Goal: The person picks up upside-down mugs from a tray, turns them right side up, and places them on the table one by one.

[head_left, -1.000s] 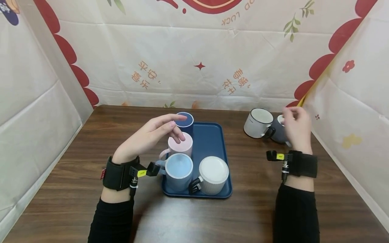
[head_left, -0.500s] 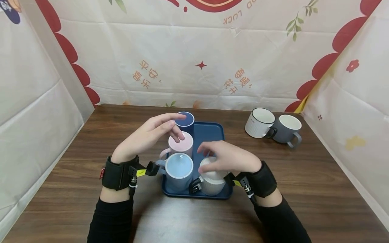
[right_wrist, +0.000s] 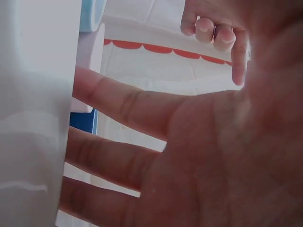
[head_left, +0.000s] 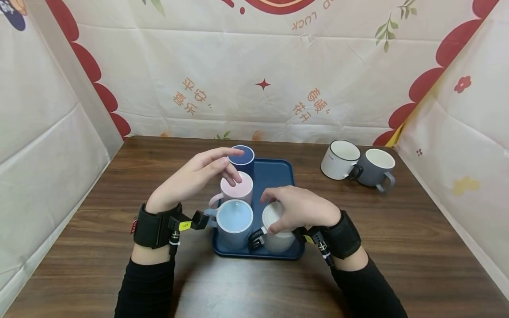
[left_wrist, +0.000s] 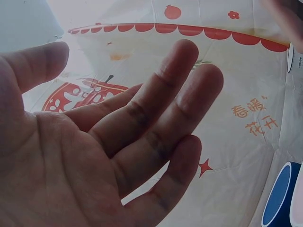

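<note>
My right hand (head_left: 303, 206) grips a white mug (head_left: 278, 243) with a black handle, at the near right of the blue tray (head_left: 274, 170). Thumb and fingers lie on opposite sides of its upper part; in the right wrist view the mug's wall (right_wrist: 33, 127) fills the left edge. My left hand (head_left: 200, 170) hovers with relaxed fingers above the tray's left side and holds nothing. Below and near it are a pink mug (head_left: 237, 189), a dark blue mug (head_left: 243, 158) behind and a light blue mug (head_left: 234, 218) in front.
At the back right of the wooden table (head_left: 401, 247), a white mug with a dark rim (head_left: 338, 163) stands against a grey mug (head_left: 375, 170). Printed cloth (head_left: 238, 57) hangs behind the table and along both sides.
My right hand has come from beside the grey mug at the back right to the white mug on the tray and closed around it. The left hand has stayed in place.
</note>
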{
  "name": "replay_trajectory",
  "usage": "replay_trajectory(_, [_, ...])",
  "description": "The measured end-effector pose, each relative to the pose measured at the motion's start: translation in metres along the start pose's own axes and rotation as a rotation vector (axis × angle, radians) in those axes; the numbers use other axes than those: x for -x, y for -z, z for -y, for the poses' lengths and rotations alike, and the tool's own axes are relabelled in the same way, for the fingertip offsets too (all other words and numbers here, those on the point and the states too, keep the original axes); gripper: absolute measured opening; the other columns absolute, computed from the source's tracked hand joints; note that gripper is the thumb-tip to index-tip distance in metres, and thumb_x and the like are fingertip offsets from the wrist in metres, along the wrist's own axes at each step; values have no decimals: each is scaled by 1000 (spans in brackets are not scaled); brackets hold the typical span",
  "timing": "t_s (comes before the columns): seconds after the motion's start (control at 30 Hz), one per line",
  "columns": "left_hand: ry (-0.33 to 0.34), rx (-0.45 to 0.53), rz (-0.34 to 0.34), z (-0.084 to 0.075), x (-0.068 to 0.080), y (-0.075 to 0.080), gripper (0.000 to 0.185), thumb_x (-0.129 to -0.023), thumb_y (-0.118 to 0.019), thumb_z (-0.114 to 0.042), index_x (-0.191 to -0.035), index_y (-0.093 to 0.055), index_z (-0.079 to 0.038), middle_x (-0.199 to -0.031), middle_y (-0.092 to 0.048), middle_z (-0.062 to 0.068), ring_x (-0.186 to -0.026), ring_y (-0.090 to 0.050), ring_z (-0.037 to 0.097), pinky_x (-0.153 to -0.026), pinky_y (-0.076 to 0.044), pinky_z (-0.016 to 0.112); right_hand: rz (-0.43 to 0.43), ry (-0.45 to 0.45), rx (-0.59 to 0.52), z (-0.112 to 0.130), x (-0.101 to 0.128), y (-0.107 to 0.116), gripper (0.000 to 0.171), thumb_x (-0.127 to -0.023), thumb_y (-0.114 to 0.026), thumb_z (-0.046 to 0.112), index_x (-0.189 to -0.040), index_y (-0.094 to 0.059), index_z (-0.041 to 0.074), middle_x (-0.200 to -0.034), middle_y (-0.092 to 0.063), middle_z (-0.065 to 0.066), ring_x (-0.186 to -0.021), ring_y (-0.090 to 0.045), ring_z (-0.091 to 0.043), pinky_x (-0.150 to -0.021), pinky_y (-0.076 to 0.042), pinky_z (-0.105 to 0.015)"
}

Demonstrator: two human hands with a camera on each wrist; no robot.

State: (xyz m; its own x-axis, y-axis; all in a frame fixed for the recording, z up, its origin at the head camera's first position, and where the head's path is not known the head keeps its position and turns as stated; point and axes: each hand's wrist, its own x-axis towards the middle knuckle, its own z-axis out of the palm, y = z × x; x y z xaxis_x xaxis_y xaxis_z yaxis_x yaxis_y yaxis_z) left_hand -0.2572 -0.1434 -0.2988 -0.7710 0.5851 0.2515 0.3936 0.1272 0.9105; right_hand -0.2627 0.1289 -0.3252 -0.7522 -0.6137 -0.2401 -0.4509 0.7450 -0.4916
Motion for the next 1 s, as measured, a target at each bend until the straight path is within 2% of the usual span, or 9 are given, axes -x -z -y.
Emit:
replay_trajectory(0.07, [1,5,0,0,0,0,44,-107,-42,-29,-143,-47,-5,-101,-70,12,-98,-66,27,-90,-49,59,-4,-14,-21,-2,-1,2,52,-72,-88,28,-118,-64,22,-107,-62,1,-91,-57,-22,-55,-53,-32])
replay_trajectory(0.2, [-2,11,2,0,0,-1,45,-107,-43,-30,-144,-47,-5,-101,-70,12,-98,-66,26,-91,-49,58,-44,-31,-3,-7,-3,6,51,-76,-87,24,-121,-64,20,-111,-62,-3,-94,-57,-24,-64,-53,-35])
replay_trajectory(0.33, [-12,3,1,0,0,0,45,-107,-44,-30,-144,-48,-5,-101,-70,12,-99,-66,26,-91,-51,54,-173,-16,116,-9,-6,7,47,-78,-85,23,-121,-66,18,-115,-63,-6,-101,-55,-26,-81,-47,-42])
replay_trajectory(0.43, [-19,-3,2,0,0,1,45,-107,-44,-30,-144,-48,-5,-101,-70,11,-99,-66,26,-90,-52,51,-293,11,215,-8,-10,3,40,-81,-82,20,-119,-69,14,-118,-64,-10,-105,-53,-29,-84,-43,-47])
replay_trajectory(0.53, [-26,0,6,0,0,1,46,-107,-45,-32,-144,-48,-5,-101,-71,11,-99,-66,27,-90,-53,49,-369,52,260,-5,-15,-2,31,-86,-76,14,-116,-71,10,-116,-64,-11,-101,-55,-27,-82,-49,-43])
replay_trajectory(0.63, [-29,8,9,1,0,1,48,-106,-45,-35,-143,-48,-4,-101,-71,12,-99,-66,28,-90,-52,50,-359,104,237,1,-17,-8,25,-88,-71,9,-112,-73,7,-105,-67,-7,-88,-59,-20,-72,-53,-37])
replay_trajectory(0.73, [-31,13,9,1,0,1,49,-106,-45,-36,-143,-48,-4,-101,-71,12,-99,-66,28,-91,-52,51,-293,128,219,6,-19,-14,23,-89,-69,7,-111,-74,5,-98,-70,-4,-81,-60,-15,-72,-54,-33])
replay_trajectory(0.83, [-30,12,8,0,0,1,47,-106,-45,-34,-143,-48,-4,-101,-71,12,-98,-66,27,-91,-52,51,-258,107,245,10,-20,-19,23,-89,-69,8,-111,-74,4,-98,-72,-4,-81,-61,-14,-77,-54,-32])
replay_trajectory(1.0, [-26,-3,6,0,-1,1,44,-107,-44,-29,-143,-48,-5,-101,-71,13,-98,-66,26,-89,-53,49,-233,70,300,13,-20,-26,25,-89,-69,7,-114,-73,5,-97,-72,-4,-79,-60,-15,-73,-54,-33])
